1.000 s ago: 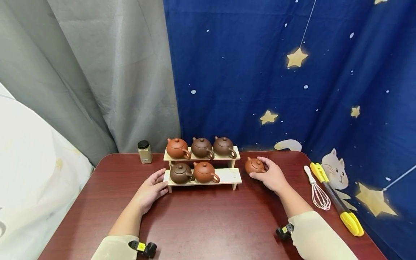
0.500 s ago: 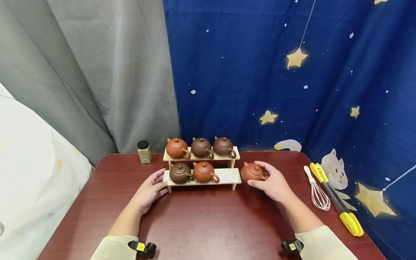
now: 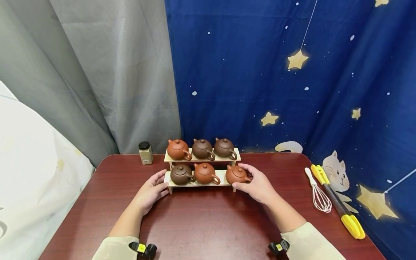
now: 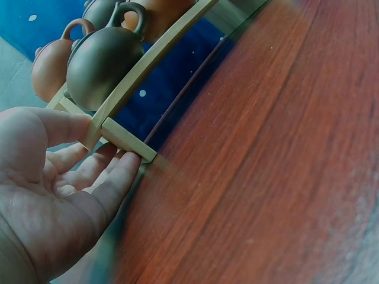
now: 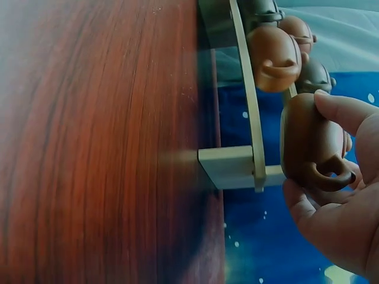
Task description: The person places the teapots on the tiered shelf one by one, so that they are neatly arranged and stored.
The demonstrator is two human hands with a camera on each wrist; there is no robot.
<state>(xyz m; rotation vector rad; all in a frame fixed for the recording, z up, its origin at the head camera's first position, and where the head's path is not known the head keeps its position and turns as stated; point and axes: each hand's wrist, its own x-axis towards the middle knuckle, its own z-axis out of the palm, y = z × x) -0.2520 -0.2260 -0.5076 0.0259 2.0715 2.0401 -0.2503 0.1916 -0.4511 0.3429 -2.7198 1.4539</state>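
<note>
A two-tier wooden stand (image 3: 222, 176) carries several small clay teapots, some dark brown, some reddish. My left hand (image 3: 151, 192) grips the left end of its lower tier. In the left wrist view the thumb lies on the board's end (image 4: 102, 118) and the fingers reach the leg (image 4: 127, 141). My right hand (image 3: 259, 187) holds a reddish-brown teapot (image 3: 235, 174) by its body, thumb and fingers on opposite sides. This teapot is over the right end of the lower tier, lid up; a narrow gap shows under its base (image 5: 299, 139). To its left stand a reddish teapot (image 3: 204, 174) and a dark one (image 3: 180, 174).
Three teapots line the upper tier, the nearest to my right hand being dark brown (image 3: 223, 148). A black-lidded jar (image 3: 145, 154) stands at the back left. Along the table's right edge lie a white whisk (image 3: 319, 195) and yellow-and-black tongs (image 3: 334, 196).
My right hand has carried the reddish-brown teapot leftward from beside the stand to over the lower tier's right end. The left hand has stayed at the stand's left end.
</note>
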